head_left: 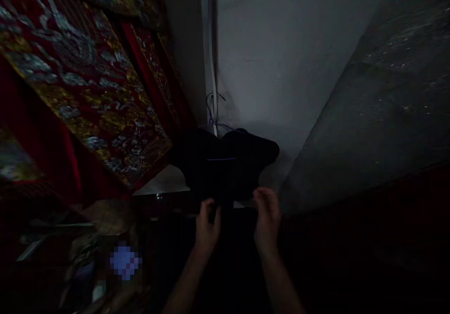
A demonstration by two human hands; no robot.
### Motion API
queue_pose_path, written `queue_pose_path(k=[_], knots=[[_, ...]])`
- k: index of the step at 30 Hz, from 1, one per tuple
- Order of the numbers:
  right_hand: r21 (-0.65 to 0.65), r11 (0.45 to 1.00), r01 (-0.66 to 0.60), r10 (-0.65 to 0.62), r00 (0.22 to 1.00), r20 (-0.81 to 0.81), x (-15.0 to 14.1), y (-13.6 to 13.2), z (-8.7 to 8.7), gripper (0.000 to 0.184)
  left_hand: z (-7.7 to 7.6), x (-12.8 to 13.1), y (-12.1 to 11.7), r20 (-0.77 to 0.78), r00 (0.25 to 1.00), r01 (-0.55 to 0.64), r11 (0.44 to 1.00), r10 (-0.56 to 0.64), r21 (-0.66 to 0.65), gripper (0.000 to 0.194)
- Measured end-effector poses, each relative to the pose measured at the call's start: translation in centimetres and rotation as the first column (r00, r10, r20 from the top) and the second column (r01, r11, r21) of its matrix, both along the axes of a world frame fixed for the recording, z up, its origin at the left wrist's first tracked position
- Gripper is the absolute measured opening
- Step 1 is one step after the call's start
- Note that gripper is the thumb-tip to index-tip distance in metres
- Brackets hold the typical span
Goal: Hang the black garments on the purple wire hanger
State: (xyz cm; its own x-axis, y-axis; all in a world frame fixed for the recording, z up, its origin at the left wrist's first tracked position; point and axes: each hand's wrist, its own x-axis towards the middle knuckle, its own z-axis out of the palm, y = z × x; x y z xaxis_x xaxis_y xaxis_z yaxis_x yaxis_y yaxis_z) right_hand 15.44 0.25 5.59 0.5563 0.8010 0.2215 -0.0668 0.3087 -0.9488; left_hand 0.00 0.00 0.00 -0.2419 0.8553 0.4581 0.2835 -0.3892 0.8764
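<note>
A black garment (225,175) hangs on a thin wire hanger (210,110) against the pale wall. My left hand (207,225) is at its lower edge, fingers curled and thumb a little apart, with dark cloth between them. At the garment's lower right edge, my right hand (267,220) has its fingers bent toward the thumb, the tips touching the cloth. Darkness hides exactly how much fabric each hand grips.
A red cloth with gold and silver embroidery (87,70) hangs at left. A narrow pale strip (213,47) runs down the wall (281,47) behind the hanger. Cluttered objects (105,215) lie at lower left, partly blurred out. A grey, shiny sheet-like surface (386,79) slants at right.
</note>
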Motion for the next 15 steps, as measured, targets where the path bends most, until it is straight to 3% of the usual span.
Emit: queue_pose_path(k=[2, 4, 7, 10, 15], knots=[[-0.12, 0.951, -0.286, 0.294, 0.954, 0.052, -2.3, -1.0, -1.2, 0.041, 0.0, 0.9, -1.3, 0.08, 0.996, -0.046, 0.999, 0.047, -0.019, 0.047], [-0.212, 0.873, -0.439, 0.467, 0.878, 0.105, -4.0, -1.4, -2.0, 0.041, -0.1, 1.4, -2.2, 0.105, 0.992, -0.06, 0.998, 0.063, -0.026, 0.049], [-0.285, 0.845, -0.453, 0.521, 0.816, 0.249, -4.5, -1.1, -2.3, 0.042, -0.2, 1.2, -2.4, 0.033, 0.999, -0.023, 1.0, 0.023, -0.008, 0.027], [-0.285, 0.836, -0.468, 0.544, 0.773, 0.327, -3.8, -0.6, -1.9, 0.043, 0.1, 0.7, -2.0, -0.029, 0.999, 0.014, 0.998, -0.012, 0.069, 0.021], [-0.294, 0.732, -0.614, 0.673, 0.719, 0.174, -3.2, -0.4, -0.8, 0.042, 0.7, 0.4, -1.8, -0.042, 0.997, -0.052, 0.988, 0.059, 0.142, 0.013]])
